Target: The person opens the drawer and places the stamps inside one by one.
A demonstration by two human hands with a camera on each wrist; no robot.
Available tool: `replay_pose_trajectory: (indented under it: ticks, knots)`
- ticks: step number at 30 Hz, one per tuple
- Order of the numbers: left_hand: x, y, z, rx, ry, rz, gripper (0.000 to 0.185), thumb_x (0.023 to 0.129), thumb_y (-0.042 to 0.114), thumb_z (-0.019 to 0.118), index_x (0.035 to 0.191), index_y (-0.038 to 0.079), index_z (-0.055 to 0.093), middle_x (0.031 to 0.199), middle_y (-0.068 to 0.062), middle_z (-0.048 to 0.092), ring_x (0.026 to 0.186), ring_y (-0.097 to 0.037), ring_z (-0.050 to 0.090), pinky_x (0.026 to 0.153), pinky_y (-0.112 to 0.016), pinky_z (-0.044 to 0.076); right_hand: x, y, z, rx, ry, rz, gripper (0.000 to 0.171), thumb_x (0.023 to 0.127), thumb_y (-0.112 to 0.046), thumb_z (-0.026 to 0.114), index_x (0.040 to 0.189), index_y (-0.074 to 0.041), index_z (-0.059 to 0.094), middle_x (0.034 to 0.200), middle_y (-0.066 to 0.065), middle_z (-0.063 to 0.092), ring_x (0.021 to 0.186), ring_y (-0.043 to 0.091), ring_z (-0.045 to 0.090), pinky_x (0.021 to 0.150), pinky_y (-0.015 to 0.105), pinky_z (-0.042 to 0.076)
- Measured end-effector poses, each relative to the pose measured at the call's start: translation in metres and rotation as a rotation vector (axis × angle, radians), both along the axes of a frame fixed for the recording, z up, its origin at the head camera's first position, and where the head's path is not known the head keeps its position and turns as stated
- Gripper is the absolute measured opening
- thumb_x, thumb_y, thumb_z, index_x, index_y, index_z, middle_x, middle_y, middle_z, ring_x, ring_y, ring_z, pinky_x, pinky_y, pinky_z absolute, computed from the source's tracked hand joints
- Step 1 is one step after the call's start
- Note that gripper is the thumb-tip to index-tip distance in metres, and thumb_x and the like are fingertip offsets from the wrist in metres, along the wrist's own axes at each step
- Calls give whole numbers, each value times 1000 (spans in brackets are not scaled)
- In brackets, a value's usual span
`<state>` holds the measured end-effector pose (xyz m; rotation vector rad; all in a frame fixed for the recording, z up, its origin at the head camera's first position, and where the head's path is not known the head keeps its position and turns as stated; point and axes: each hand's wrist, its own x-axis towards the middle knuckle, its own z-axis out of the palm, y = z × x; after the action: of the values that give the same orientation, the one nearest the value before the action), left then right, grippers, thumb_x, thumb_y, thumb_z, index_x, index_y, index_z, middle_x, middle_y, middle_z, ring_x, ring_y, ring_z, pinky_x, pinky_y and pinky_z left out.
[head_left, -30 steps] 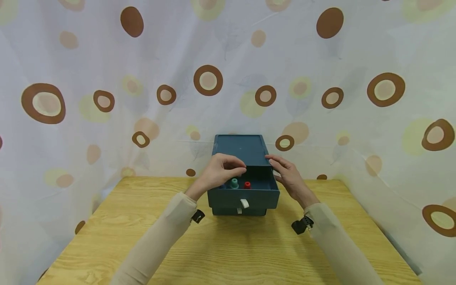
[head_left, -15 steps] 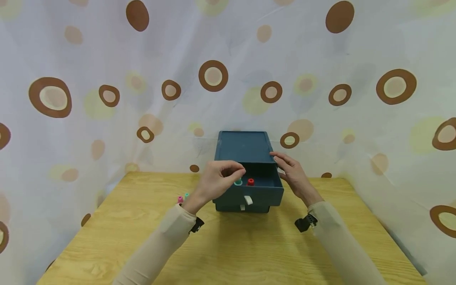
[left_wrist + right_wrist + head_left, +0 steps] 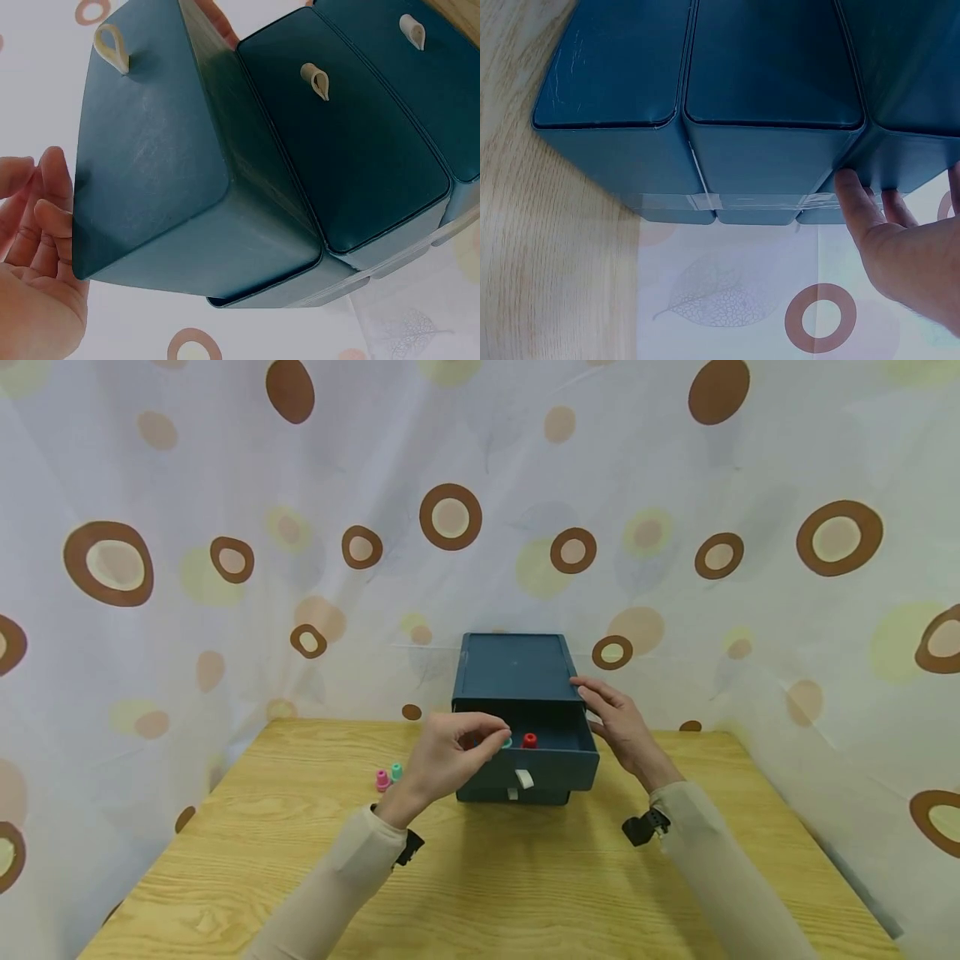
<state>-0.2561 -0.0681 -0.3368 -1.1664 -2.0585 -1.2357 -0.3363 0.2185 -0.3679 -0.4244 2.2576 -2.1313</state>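
**L hand lower, further L vs 0.5 s ago**

L hand (image 3: 442,765): thumb + fingertips close tog. at drawer (image 3: 561,772); can't tell if anything's pinched. R hand (image 3: 622,727): fingers extended, touching cabinet (image 3: 515,664) R side. Red pc (image 3: 530,741) in drawer, teal pc (image 3: 507,744) partly hidden by L fingertips. Pink pc (image 3: 382,780) + 2nd teal pc (image 3: 397,771) on table (image 3: 300,827). Technique: brace cabinet w/ R hand; L pinch light, clear of drawer rim.

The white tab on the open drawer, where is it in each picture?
Head: the white tab sits just right of and below the middle, on the open drawer's front.
Left wrist: the tab is near the top left corner.
Right wrist: not in it.
Shared landmark: the blue cabinet.
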Motion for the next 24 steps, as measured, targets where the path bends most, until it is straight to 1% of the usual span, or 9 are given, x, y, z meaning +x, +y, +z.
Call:
replay_pose_trajectory:
  ticks: [3, 8, 12, 15, 18, 24]
  knots:
    - [1, 0, -1, -8, 22, -5, 11, 95, 14, 66, 98, 11, 76, 74, -3, 70, 55, -3, 53, 50, -20, 47, 1, 0, -1, -2, -2, -1, 56, 101, -43, 51, 146, -10, 44, 161, 12, 27, 149, 33, 22, 117, 59, 21]
    - [5, 0, -3, -46, 88, 17, 10, 91, 9, 70, 98, 9, 77, 79, -1, 72, 60, 0, 57, 56, -16, 50, 2, 1, -2, -8, -3, 1, 57, 101, -44, 51, 146, -10, 44, 161, 12, 26, 150, 33, 20, 117, 60, 21]
    - [10, 1, -10, -100, 157, 49, 9, 88, 8, 73, 96, 7, 77, 83, 0, 74, 63, 1, 58, 59, -12, 49, 3, 1, -4, -8, -2, 5, 57, 100, -44, 52, 146, -10, 45, 161, 11, 26, 150, 33, 19, 117, 60, 21]
    - [12, 4, -16, -148, 194, 68, 9, 88, 8, 73, 95, 7, 77, 85, 0, 75, 64, 1, 59, 61, -9, 48, 3, 0, -5, -4, 0, 5, 57, 100, -44, 51, 146, -10, 45, 161, 11, 26, 150, 32, 20, 117, 60, 20]
    - [14, 7, -21, -181, 195, 75, 8, 88, 8, 73, 95, 8, 77, 86, 1, 75, 65, 1, 60, 62, -9, 48, 2, 0, -4, 1, 0, 0, 57, 101, -44, 51, 146, -10, 45, 161, 11, 27, 150, 32, 20, 117, 60, 20]
    - [13, 12, -32, -193, 141, 84, 8, 89, 10, 72, 96, 10, 77, 85, 3, 74, 65, 2, 58, 62, -9, 48, 1, -1, 0, -5, 10, -7, 57, 101, -44, 51, 146, -9, 45, 160, 12, 29, 149, 33, 22, 117, 60, 22]
